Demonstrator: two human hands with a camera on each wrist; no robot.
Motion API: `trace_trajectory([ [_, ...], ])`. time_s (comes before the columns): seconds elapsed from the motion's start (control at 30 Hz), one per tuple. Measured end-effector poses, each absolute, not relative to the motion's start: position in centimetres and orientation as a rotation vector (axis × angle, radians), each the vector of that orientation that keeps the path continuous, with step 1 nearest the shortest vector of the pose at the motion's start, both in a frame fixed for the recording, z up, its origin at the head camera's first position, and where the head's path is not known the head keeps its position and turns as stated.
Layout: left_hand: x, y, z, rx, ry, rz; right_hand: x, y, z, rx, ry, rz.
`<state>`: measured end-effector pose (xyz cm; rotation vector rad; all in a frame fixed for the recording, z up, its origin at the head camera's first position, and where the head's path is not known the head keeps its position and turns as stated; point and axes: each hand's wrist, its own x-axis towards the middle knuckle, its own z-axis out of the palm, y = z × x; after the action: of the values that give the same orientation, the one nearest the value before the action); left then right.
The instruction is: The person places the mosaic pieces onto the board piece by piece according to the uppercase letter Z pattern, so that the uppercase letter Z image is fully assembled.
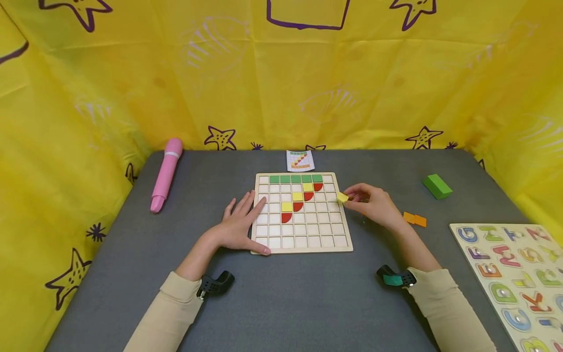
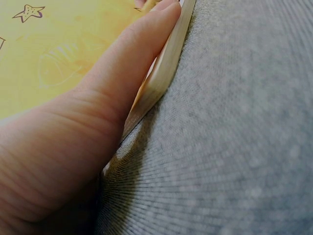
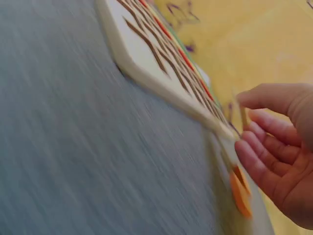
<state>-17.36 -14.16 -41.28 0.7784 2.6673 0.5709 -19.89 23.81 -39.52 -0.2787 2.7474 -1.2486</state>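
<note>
A wooden grid board [image 1: 308, 251] lies flat on the dark grey table. Green square tiles [image 1: 296, 179] fill most of its top row; yellow squares [image 1: 297, 196] and red quarter-round tiles [image 1: 297, 207] run diagonally down to the left below them. My left hand [image 1: 237, 225] rests with spread fingers on the board's left side, its thumb on the near edge. Just off the board's right edge, my right hand [image 1: 371, 203] pinches a yellow tile [image 1: 342, 197] between thumb and fingertips. The right wrist view shows that tile nearly edge-on and blurred.
Behind the board lies a small pattern card [image 1: 300, 161]. Orange tiles [image 1: 415, 219] and a green block [image 1: 437, 186] are to the right, with an alphabet puzzle board [image 1: 514, 274] nearer. A pink stick-shaped object [image 1: 165, 176] lies at left. Yellow cloth [image 1: 281, 88] encloses the table.
</note>
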Motion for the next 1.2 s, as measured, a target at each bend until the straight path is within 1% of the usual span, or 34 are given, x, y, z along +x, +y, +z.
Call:
trace_trajectory([
  [0.17, -17.4, -14.2, -41.3, 0.784, 2.669, 0.555, -19.5, 20.3, -39.5, -0.346, 2.659, -1.318],
  [0.37, -17.5, -14.2, -41.3, 0.781, 2.668, 0.555, -19.2, 16.3, -39.6, -0.58, 2.596, -1.324],
  [0.63, -17.5, -14.1, -41.2, 0.793, 2.673, 0.545, -18.8, 12.1, -40.0, -0.929, 2.671, -1.156],
  [0.73, -17.4, -14.1, -41.2, 0.797, 2.674, 0.552, -18.8, 11.2, -40.0, -1.024, 2.689, -1.099],
  [0.87, -17.3, -14.2, -41.2, 0.796, 2.673, 0.558, -18.9, 10.3, -40.1, -1.086, 2.708, -1.044],
  [1.2, -17.4, -14.3, -41.2, 0.794, 2.668, 0.563, -18.6, 10.5, -40.3, -1.084, 2.679, -1.096],
])
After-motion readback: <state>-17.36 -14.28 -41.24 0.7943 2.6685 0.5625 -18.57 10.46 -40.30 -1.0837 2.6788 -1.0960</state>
